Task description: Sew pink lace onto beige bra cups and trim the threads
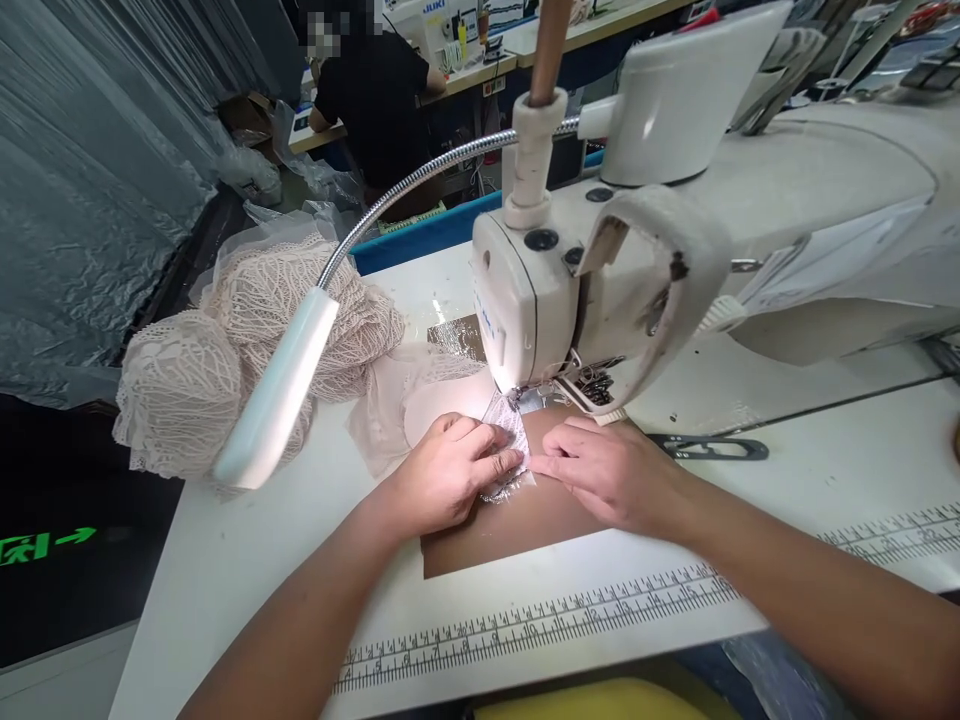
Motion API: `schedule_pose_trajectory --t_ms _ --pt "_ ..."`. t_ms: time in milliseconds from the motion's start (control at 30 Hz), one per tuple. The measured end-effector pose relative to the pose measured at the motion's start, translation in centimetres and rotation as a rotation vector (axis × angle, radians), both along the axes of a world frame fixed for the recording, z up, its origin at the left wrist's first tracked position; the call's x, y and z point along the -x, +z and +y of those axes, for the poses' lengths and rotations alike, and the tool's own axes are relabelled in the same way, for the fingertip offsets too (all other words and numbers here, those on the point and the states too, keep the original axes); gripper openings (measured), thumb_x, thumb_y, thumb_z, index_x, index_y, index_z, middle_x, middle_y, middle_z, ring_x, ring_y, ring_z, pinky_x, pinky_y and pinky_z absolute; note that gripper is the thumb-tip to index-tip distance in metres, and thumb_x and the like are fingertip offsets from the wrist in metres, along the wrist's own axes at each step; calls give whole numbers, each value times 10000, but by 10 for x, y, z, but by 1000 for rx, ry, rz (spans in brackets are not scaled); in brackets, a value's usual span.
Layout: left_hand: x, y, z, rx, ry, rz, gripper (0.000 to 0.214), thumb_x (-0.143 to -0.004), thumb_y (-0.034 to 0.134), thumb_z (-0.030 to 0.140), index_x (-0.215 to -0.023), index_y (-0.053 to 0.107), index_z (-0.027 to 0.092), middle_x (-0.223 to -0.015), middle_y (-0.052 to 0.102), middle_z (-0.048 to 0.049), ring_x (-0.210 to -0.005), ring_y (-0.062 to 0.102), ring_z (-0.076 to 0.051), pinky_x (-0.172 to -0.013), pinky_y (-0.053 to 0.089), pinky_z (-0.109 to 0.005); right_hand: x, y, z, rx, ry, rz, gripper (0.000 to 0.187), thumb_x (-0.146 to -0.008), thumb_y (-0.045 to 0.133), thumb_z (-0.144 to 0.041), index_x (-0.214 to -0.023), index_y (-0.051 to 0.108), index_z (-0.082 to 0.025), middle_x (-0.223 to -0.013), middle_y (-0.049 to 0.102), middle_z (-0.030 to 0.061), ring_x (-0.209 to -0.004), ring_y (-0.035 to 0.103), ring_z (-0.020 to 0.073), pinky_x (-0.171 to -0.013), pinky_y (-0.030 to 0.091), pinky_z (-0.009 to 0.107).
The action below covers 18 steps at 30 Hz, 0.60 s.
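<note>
A small piece of pale lace fabric (514, 425) lies under the needle area of a white sewing machine (510, 290), lit brightly by a lamp. From the left, my left hand (454, 470) presses on it, with thumb and fingers closed at its edge. My right hand (611, 470) comes from the other side, fingers drawn together and tips at the fabric's right edge; its thumb is hidden. Beneath both hands is a brown plate (487, 545) on the table. Sheer beige fabric (382, 410) trails off behind my left hand.
Bundles of beige lace (300, 290) are heaped at the left, behind a bendable lamp (277, 400). Thread snips (712, 447) lie right of my right hand. A printed ruler strip (540, 622) runs along the table's front. Farther back, a person (375, 100) sits at another machine.
</note>
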<state>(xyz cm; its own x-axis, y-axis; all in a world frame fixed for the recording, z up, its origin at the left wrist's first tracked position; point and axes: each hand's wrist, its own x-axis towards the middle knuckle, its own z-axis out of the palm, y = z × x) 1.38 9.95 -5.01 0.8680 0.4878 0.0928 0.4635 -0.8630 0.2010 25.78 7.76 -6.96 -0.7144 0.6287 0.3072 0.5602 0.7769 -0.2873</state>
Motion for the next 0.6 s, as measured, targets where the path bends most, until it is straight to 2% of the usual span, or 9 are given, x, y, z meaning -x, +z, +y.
schedule_pose_trajectory --t_ms 367,600 --pt "0 3 -3 -2 -18 24 359 -922 402 148 -1242 536 239 -1103 588 -82 -928 498 -205 -882 368 -372 0 2 0 -4 27 22 276 -826 458 -84 -983 656 -195 -739 545 28 -697 423 151 -621 285 273" --pt "0 2 -2 -4 -30 22 374 -921 411 142 -1250 543 261 -1070 589 -78 -916 495 -199 -875 370 -369 1 1 -1 43 -45 95 290 -840 427 -96 -980 662 -192 -762 588 35 -697 478 148 -638 326 276"
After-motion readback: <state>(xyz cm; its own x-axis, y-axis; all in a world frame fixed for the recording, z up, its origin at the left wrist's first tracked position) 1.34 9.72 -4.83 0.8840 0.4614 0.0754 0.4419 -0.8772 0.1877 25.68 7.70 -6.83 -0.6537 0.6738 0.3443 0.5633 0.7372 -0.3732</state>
